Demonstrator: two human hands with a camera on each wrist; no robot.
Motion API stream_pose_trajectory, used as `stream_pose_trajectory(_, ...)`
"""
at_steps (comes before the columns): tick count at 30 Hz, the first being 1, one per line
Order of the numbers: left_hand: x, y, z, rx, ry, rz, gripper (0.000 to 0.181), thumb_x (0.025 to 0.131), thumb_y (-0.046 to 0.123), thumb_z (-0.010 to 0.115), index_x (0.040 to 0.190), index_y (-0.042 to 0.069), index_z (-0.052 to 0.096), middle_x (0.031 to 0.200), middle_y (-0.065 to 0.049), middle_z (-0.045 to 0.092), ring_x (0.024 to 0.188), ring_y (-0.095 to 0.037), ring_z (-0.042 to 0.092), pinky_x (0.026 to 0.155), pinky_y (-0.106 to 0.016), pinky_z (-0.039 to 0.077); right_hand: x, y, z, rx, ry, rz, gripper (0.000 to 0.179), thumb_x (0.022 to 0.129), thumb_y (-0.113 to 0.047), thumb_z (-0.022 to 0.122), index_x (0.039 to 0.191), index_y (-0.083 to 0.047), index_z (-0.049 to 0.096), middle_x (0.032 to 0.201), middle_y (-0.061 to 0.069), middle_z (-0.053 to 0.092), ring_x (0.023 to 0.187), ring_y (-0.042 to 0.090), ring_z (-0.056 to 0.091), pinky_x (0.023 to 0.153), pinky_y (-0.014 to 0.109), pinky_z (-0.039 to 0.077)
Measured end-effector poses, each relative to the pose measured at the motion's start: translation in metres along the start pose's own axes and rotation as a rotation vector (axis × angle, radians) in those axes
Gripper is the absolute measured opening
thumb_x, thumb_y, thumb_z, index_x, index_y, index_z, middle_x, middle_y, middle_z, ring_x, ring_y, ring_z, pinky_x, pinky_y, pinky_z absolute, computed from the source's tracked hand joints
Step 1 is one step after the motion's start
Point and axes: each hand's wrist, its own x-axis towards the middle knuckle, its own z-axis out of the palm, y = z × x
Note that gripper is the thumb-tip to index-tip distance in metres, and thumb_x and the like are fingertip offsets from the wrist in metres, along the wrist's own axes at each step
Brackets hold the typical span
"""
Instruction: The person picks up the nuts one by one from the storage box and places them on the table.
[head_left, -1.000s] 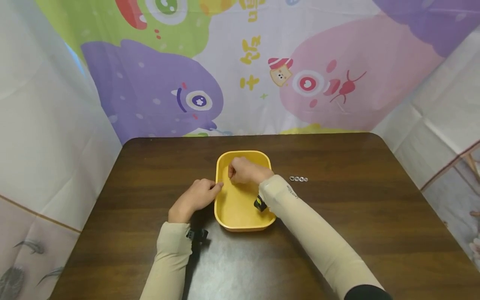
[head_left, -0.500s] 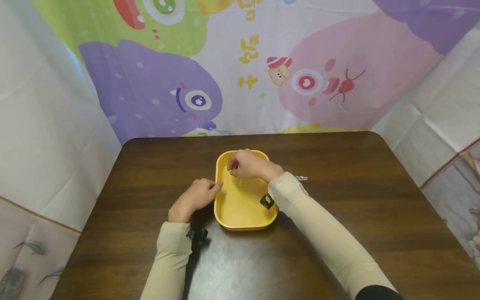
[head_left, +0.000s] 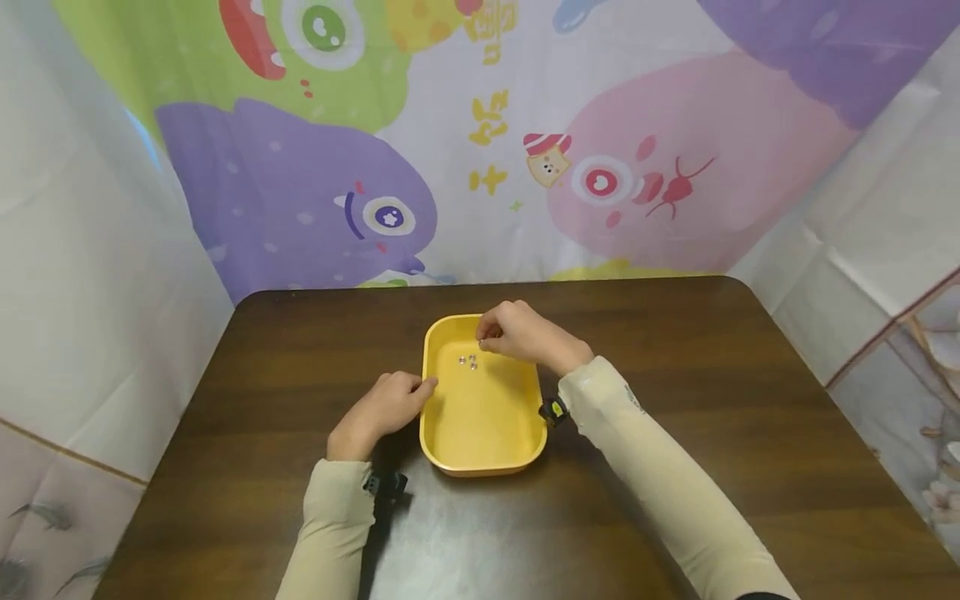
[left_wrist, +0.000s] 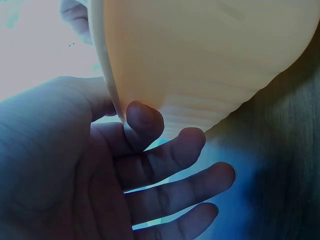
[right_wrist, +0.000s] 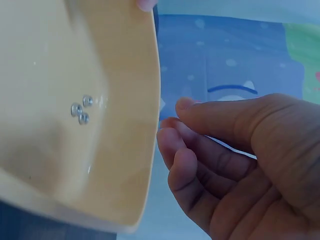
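Note:
My left hand (head_left: 384, 406) grips the left rim of a yellow tray (head_left: 480, 433). In the left wrist view its thumb goes over the rim, the index finger bends against the outer wall, and the other fingers lie spread below. Inside the tray, near its far end, three small shiny metal nuts (right_wrist: 80, 109) lie close together. My right hand (head_left: 525, 336) hangs over the far right part of the tray, just right of the nuts. Its fingers are loosely bent, and in the right wrist view nothing shows between thumb and index fingertips.
The tray stands on a dark brown wooden table (head_left: 285, 358). A cartoon-printed cloth (head_left: 495, 242) hangs behind the far table edge, with pale cloths at both sides. The right sleeve (head_left: 660, 450) crosses over the table's right half.
My right hand has moved rightward off the nuts, which now show in the tray. The row of small metal nuts right of the tray is now hidden by the sleeve. The left hand stays.

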Motion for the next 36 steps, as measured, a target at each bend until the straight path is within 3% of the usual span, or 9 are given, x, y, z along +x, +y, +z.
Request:
stream_pose_trajectory(4, -0.003, -0.003, -0.001, 0.000, 0.000, -0.005, 0.046, 0.109, 0.036, 0.045, 0.074, 0.010, 0.059, 0.063, -0.001, 0.042, 0.057, -0.016, 0.042, 0.060, -0.030, 0.037, -0.005, 0.004, -0.002, 0.002, 0.029, -0.006, 0.010, 0.098, -0.015, 0.070, 0.102, -0.010, 0.078, 0.098, 0.003, 0.077, 0.090, 0.016, 0.071, 0.081, 0.031, 0.058)
stream_pose_trajectory(11, -0.005, -0.002, 0.002, -0.023, -0.011, -0.023, 0.044, 0.109, 0.037, 0.045, 0.085, 0.007, 0.067, 0.065, -0.002, 0.042, 0.060, -0.017, 0.044, 0.062, -0.030, 0.037, -0.021, 0.018, -0.006, 0.026, 0.081, 0.029, 0.010, 0.096, -0.014, 0.073, 0.101, -0.008, 0.079, 0.098, 0.004, 0.078, 0.090, 0.017, 0.072, 0.081, 0.032, 0.059)
stream_pose_trajectory(16, -0.005, 0.000, 0.006, -0.022, -0.007, -0.010, 0.044, 0.108, 0.036, 0.046, 0.080, 0.009, 0.065, 0.064, -0.001, 0.042, 0.058, -0.016, 0.042, 0.060, -0.030, 0.037, -0.035, 0.030, -0.008, 0.042, 0.093, 0.072, 0.012, 0.095, -0.014, 0.074, 0.103, -0.006, 0.079, 0.098, 0.005, 0.078, 0.090, 0.017, 0.073, 0.079, 0.032, 0.059)
stream_pose_trajectory(25, -0.003, -0.001, 0.007, -0.020, 0.001, -0.016, 0.044, 0.108, 0.037, 0.046, 0.080, 0.009, 0.065, 0.063, -0.001, 0.042, 0.058, -0.016, 0.042, 0.060, -0.029, 0.036, -0.053, 0.048, -0.015, 0.066, 0.116, 0.110, 0.011, 0.096, -0.014, 0.073, 0.102, -0.006, 0.077, 0.090, 0.002, 0.075, 0.075, 0.014, 0.064, 0.072, 0.032, 0.055)
stream_pose_trajectory(36, -0.002, 0.000, 0.003, -0.019, 0.008, -0.021, 0.044, 0.108, 0.038, 0.047, 0.080, 0.009, 0.066, 0.063, -0.001, 0.042, 0.058, -0.016, 0.042, 0.060, -0.030, 0.037, -0.068, 0.075, -0.019, 0.052, 0.155, 0.116, 0.007, 0.093, -0.013, 0.075, 0.097, -0.008, 0.077, 0.087, 0.002, 0.075, 0.074, 0.013, 0.064, 0.073, 0.033, 0.055)
